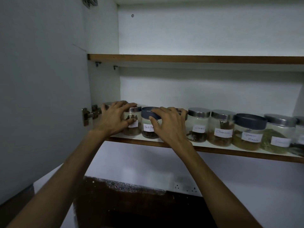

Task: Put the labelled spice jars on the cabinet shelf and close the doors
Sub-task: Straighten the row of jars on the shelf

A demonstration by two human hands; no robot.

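I had the white cabinet (pixel 205 89) wide open in front of me, its pale left door (pixel 41 96) swung out on a metal hinge (pixel 88 115), and the lower wood-edged shelf (pixel 230 153) already carried a row of clear labelled spice jars (pixel 221 129) standing upright, touching or nearly touching one another, from the left wall toward the right edge of view. Far below lay the dark speckled counter (pixel 131 203). My judgement was that the step was straightening the left end of the row, so the thing to do well was to nudge, not lift: keep each jar flat on the shelf, push it back from the front edge, and leave the labels facing out. My left hand (pixel 113 120) lay spread over the steel-lidded jar with dark contents (pixel 133 127), fingers draped on its lid and side, resting rather than clamped. My right hand (pixel 169 127) was likewise open, fingers curved across the navy-lidded jar marked "Black Pep…" (pixel 148 127) and reaching a lid behind it. I reckoned the doors should wait until both hands were clear of the shelf.
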